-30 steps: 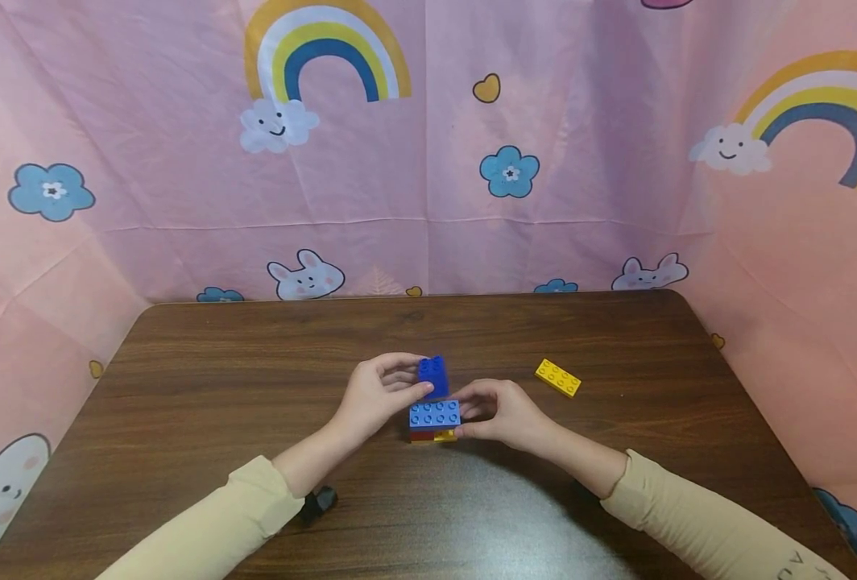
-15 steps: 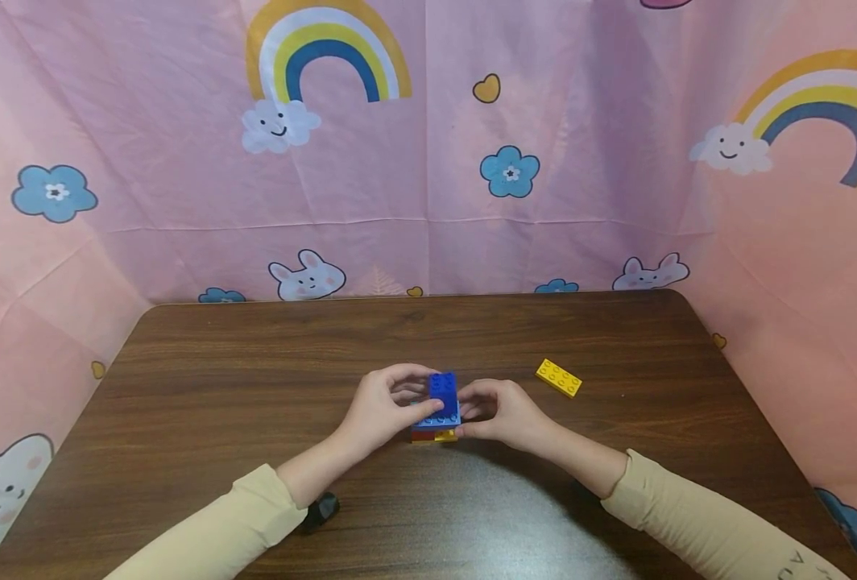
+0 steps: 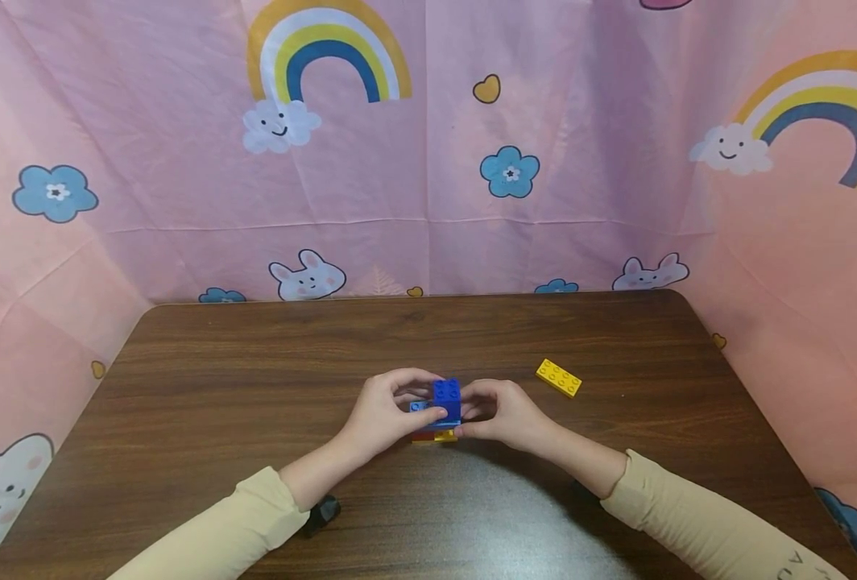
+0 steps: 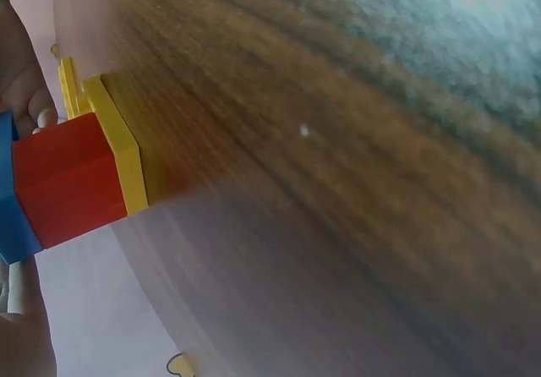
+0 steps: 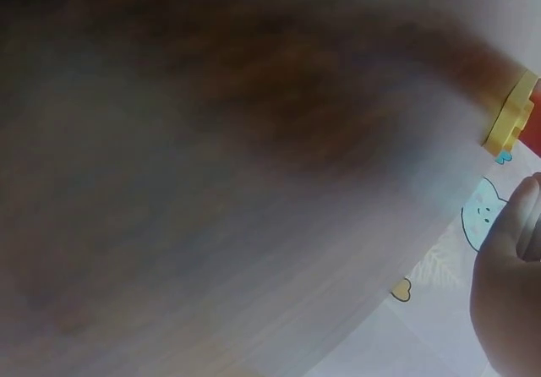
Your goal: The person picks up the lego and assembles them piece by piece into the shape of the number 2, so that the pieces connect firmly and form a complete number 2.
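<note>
In the head view my left hand (image 3: 378, 415) pinches a dark blue building brick (image 3: 446, 391) between thumb and fingers. That brick sits over the right half of a light blue brick (image 3: 418, 406), its side close against the studs. Below, the left wrist view shows a red brick (image 4: 68, 174) between the blue one and a flat yellow piece (image 4: 118, 144) at the bottom. My right hand (image 3: 515, 415) holds the stack's right end, thumb at the front corner and fingers behind. Part of the stack is hidden by my left thumb.
A loose yellow brick (image 3: 559, 378) with studs up lies on the brown wooden table (image 3: 254, 354), beyond my right hand. Beside my left sleeve is a small black object (image 3: 322, 514). A pink printed cloth (image 3: 428, 161) rises behind the table's far edge.
My left hand has brought the dark blue brick toward me, slightly rightward, from behind the stack onto the light blue brick's right half. My right hand has stayed at the stack.
</note>
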`<action>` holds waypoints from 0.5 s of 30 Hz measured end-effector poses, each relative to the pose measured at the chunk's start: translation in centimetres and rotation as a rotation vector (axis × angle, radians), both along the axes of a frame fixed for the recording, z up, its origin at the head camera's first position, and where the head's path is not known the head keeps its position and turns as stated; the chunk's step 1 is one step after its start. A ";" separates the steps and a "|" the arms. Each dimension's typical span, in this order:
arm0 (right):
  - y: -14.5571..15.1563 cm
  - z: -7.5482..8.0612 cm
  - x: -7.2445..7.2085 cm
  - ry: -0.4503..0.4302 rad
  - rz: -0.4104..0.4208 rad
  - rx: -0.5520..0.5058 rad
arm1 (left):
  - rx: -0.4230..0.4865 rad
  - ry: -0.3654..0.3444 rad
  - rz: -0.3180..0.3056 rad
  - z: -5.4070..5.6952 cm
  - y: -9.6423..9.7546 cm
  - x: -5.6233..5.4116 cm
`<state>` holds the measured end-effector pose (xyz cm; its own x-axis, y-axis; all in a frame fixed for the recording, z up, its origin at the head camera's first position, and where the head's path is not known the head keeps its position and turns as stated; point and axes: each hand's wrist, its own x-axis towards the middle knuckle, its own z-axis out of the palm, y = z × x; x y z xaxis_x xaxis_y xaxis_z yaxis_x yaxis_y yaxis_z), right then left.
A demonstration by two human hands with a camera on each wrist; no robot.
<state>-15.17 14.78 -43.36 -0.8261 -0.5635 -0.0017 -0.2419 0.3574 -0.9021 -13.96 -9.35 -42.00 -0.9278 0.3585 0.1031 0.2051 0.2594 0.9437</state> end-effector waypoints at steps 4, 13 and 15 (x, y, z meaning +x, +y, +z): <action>0.0 0.0 0.0 -0.008 0.001 0.001 | -0.013 0.028 -0.011 0.1 0.0 0.0; -0.1 0.0 0.0 -0.013 -0.009 0.009 | -0.065 0.124 -0.030 0.0 -0.1 0.1; -0.1 0.0 0.0 -0.011 -0.012 0.010 | -0.103 0.152 -0.018 0.1 -0.2 0.1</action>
